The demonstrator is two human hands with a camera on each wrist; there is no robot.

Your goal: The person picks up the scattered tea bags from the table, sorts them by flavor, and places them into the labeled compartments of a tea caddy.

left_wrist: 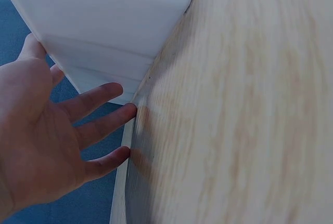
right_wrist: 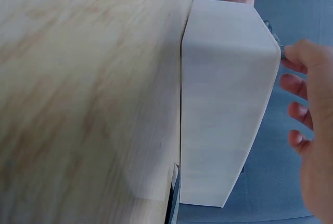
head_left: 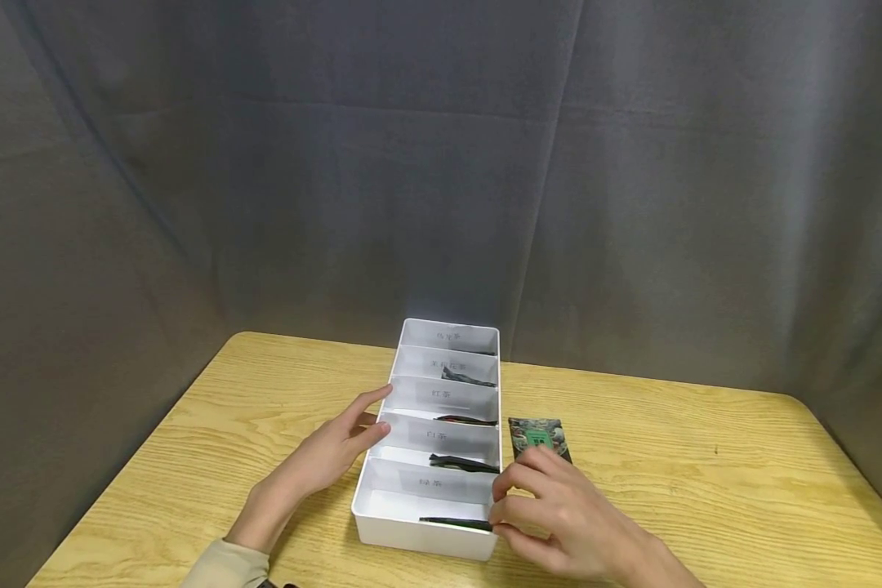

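A long white divided box (head_left: 420, 532) with printed labels on its dividers stands on the table. My left hand (head_left: 331, 453) is at its left side, thumb and forefinger at the rim; in the left wrist view the other fingers of that hand (left_wrist: 99, 125) are spread and extended. At the near right corner, my right hand (head_left: 562, 514) pinches the end of a dark green sachet (head_left: 456, 523) lying in the nearest compartment. The right wrist view shows thumb and forefinger together at the corner, where a bit of the sachet (right_wrist: 282, 51) shows.
Dark sachets lie in the other compartments, among them one (head_left: 463, 464) in the second from the front. To the right of the box a patterned green sachet (head_left: 538, 433) lies flat on the wooden table (head_left: 669, 457), partly behind my right hand. A grey curtain (head_left: 382, 180) hangs around the table.
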